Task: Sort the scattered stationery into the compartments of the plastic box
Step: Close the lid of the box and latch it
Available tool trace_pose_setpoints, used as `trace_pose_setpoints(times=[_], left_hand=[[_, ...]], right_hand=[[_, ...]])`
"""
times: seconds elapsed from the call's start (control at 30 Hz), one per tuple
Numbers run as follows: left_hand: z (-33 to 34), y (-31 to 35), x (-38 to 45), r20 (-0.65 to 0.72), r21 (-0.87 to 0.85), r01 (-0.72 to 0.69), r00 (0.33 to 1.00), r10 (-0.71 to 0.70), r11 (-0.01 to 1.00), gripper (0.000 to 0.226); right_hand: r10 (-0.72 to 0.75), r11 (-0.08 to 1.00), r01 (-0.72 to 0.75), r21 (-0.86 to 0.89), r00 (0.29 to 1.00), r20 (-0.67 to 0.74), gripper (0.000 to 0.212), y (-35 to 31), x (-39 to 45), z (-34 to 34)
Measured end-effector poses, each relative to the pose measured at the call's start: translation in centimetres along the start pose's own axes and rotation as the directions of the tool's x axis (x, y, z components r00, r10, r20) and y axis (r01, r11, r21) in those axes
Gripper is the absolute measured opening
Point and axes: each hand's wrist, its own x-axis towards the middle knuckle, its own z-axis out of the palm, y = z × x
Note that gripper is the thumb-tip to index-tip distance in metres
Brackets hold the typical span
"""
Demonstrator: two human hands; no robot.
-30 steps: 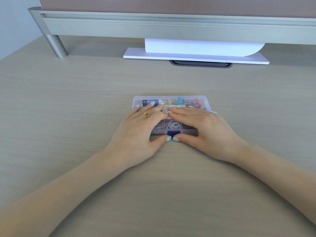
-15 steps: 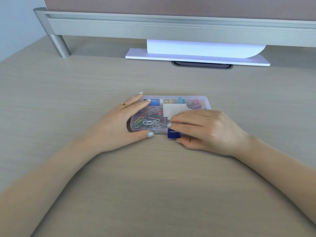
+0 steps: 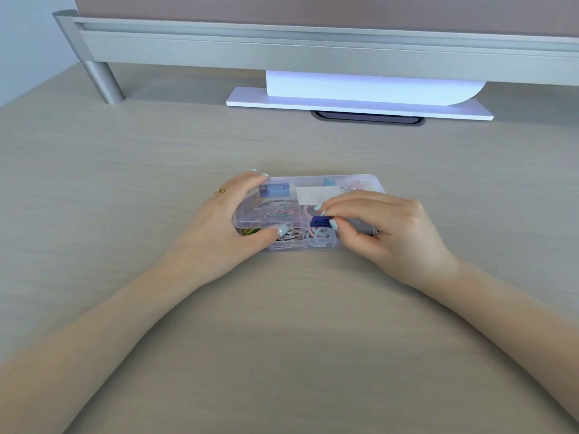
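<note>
Pinching the blue clasp [image 3: 320,221] between thumb and fingertips, the right hand [image 3: 380,228] lifts the front edge of the clear lid [image 3: 300,202]. The left hand [image 3: 228,223] curls around the left end of the plastic box [image 3: 291,244], thumb on the lid's edge. The box sits on the desk [image 3: 282,339], mid-way across.

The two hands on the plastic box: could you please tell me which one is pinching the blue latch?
The right hand. It pinches the blue latch at the front edge, while the left hand only holds the plastic box at its left end.
</note>
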Motion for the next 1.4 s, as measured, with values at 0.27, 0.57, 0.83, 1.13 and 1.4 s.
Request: trace_pose_setpoints(times=[0.27, 0.57, 0.83, 1.13, 1.4], left_hand=[[-0.3, 0.5, -0.6, 0.085, 0.201, -0.2, 0.979, 0.186, 0.959, 0.077], [0.4, 0.4, -0.6, 0.256, 0.324, -0.422, 0.901, 0.351, 0.847, 0.057], [0.1, 1.3, -0.9, 0.231, 0.276, -0.309, 0.94, 0.25, 0.91, 0.067], [1.9, 3.9, -0.9, 0.094, 0.446, -0.183, 0.983, 0.158, 0.876, 0.067], [2.5, 3.0, -0.8, 0.074, 0.378, -0.231, 0.973, 0.22, 0.897, 0.063]], right_hand=[[-0.006, 0.998, 0.002, 0.062, 0.998, 0.057, 0.017, 0.0, -0.8, -0.4], [0.051, 0.99, -0.069, 0.12, 0.987, 0.151, 0.016, -0.1, -1.1, -0.5], [0.047, 0.988, -0.083, 0.13, 0.965, 0.259, 0.017, 0.2, -1.8, -1.2], [0.283, 0.948, -0.312, 0.061, 0.915, 0.287, 0.052, 1.1, -1.0, -1.3], [0.283, 0.959, -0.274, -0.076, 0.908, 0.309, 0.057, 1.2, -0.9, -0.6]])
